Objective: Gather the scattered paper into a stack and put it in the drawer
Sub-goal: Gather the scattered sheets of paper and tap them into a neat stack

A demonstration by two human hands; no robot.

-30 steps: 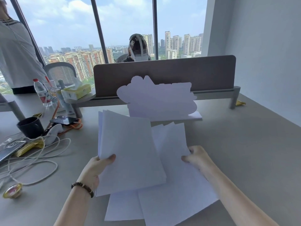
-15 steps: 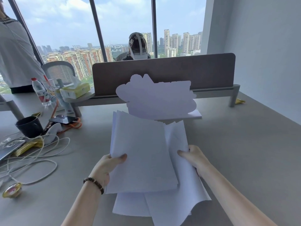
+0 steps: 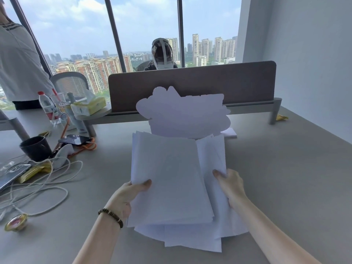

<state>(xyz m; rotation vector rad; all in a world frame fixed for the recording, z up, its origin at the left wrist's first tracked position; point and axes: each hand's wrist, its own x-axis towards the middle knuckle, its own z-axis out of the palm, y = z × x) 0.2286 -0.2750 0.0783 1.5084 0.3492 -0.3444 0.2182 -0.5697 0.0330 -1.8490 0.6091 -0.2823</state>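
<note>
White sheets of paper (image 3: 171, 180), gathered but unevenly fanned, are held between the left hand (image 3: 125, 197) and right hand (image 3: 231, 187), both closed on their side edges. Squaring remains; no drawer is visible.

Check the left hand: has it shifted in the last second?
Yes. The left hand has slid rightward, away from the white cable on the desk, pushing the paper toward the right hand.
</note>
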